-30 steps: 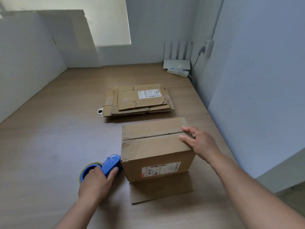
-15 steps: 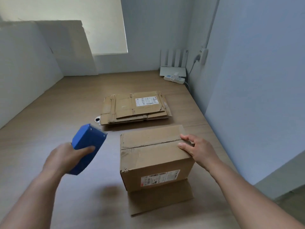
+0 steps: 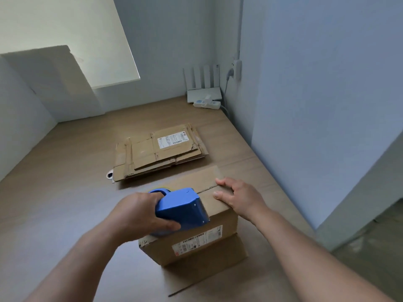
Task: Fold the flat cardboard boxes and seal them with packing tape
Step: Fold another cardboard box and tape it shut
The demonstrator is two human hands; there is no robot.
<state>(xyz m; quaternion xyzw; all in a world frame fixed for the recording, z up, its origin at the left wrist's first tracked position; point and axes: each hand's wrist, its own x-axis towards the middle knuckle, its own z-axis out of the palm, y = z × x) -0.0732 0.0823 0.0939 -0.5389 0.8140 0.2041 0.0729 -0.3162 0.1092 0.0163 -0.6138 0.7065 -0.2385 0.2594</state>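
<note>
Tape dispenser [image 3: 183, 208]: smooth blue plastic, slight sheen.
Folded box [image 3: 196, 240]: matt brown corrugated cardboard, white paper label.
Flat boxes [image 3: 159, 151]: same cardboard, creased, ragged edges.
Desk [image 3: 54, 192]: matt wood-grain surface.

Folded box [image 3: 192, 243] near; flat boxes [image 3: 160, 152] behind; tape dispenser [image 3: 182, 209] on box.

Blue tape dispenser [image 3: 183, 207] over closed box [image 3: 196, 245]

One head-worn wide-angle view, facing forward and down, close above left hand [image 3: 139, 214] and right hand [image 3: 242, 198], wooden surface [image 3: 65, 192] beyond
</note>
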